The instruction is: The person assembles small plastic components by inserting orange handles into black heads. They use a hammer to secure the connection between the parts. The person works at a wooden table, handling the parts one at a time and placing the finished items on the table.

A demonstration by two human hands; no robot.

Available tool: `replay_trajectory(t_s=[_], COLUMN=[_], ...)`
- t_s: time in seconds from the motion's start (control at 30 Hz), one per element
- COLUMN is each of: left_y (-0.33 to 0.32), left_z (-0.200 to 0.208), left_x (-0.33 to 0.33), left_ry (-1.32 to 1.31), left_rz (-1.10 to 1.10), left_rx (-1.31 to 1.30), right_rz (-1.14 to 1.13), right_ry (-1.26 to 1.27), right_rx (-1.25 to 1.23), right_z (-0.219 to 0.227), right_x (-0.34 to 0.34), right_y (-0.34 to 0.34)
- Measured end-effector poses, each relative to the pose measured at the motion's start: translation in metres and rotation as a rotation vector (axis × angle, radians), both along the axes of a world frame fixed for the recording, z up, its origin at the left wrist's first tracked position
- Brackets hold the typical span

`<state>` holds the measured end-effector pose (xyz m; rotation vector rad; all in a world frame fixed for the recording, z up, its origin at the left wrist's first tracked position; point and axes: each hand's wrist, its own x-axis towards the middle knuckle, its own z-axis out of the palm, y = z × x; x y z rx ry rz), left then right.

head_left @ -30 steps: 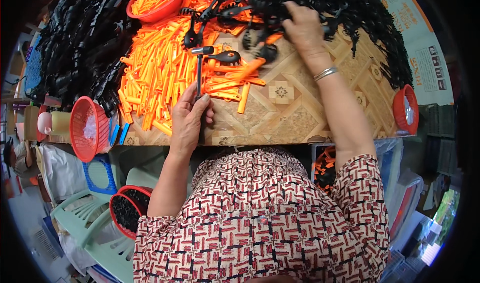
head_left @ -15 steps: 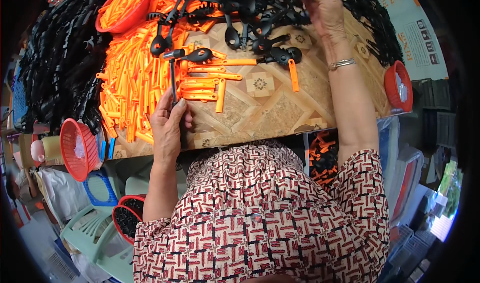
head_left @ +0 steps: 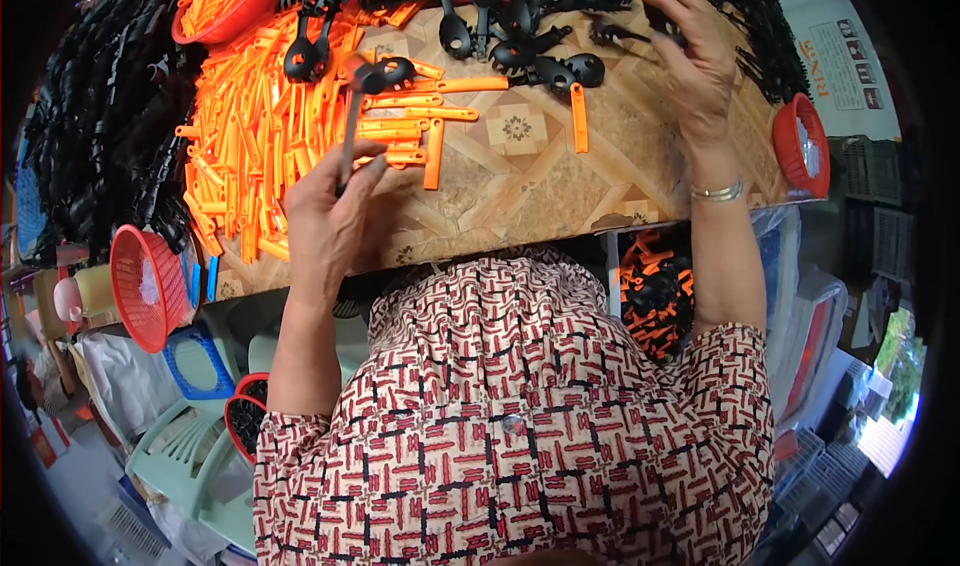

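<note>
"Where's the hammer [head_left: 349, 131]?"
"In the left hand [head_left: 325, 211], by the orange handles [head_left: 250, 126]. That grip is tight around it."
"And the right hand [head_left: 700, 76]?"
"Near the black spoons [head_left: 456, 26]. I can't tell if its grip has one."
"How to do it well?"
"I'd hold the hammer steady and keep fingers off its head."
"And the room?"
"The worktop [head_left: 560, 186] has a wood pattern. A green chair [head_left: 205, 486] stands lower left."

Handles [head_left: 250, 116] piled on tbl [head_left: 480, 211] L of ctr, utensils [head_left: 515, 54] at rear ctr, basket [head_left: 788, 156] at R edge.
</note>
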<state>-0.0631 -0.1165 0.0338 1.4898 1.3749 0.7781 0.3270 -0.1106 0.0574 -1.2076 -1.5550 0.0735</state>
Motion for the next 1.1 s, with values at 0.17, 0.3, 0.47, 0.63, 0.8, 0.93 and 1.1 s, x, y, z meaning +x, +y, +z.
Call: replay_trajectory(t_s=[0.17, 0.3, 0.47, 0.63, 0.8, 0.93, 1.1], left_y=[0.006, 0.013, 0.031, 0.027, -0.006, -0.021, -0.017], left_z=[0.000, -0.001, -0.015, -0.010, -0.001, 0.018, 0.008], left_x=[0.027, 0.043, 0.042, 0.034, -0.007, -0.041, -0.087], left_ry=[0.428, 0.652, 0.604, 0.550, 0.491, 0.614, 0.527], left_rz=[-0.290, -0.326, -0.374, -0.264, -0.445, -0.648, -0.216], left_rx=[0.316, 0.405, 0.428, 0.379, 0.541, 0.576, 0.606], right_rz=[0.074, 0.052, -0.113, -0.341, -0.556, -0.504, -0.259], right_ry=[0.790, 0.786, -0.420, -0.405, -0.210, -0.434, -0.693], right_rx=[-0.260, -0.482, -0.239, -0.330, -0.449, -0.265, -0.334], right_z=[-0.045, -0.048, -0.060, -0.070, -0.060, -0.051, -0.041], right_x=[0.007, -0.034, -0.073, -0.063, -0.049, -0.056, -0.079], right_y=[-0.042, -0.096, -0.115, -0.105, -0.088, -0.086, -0.105])
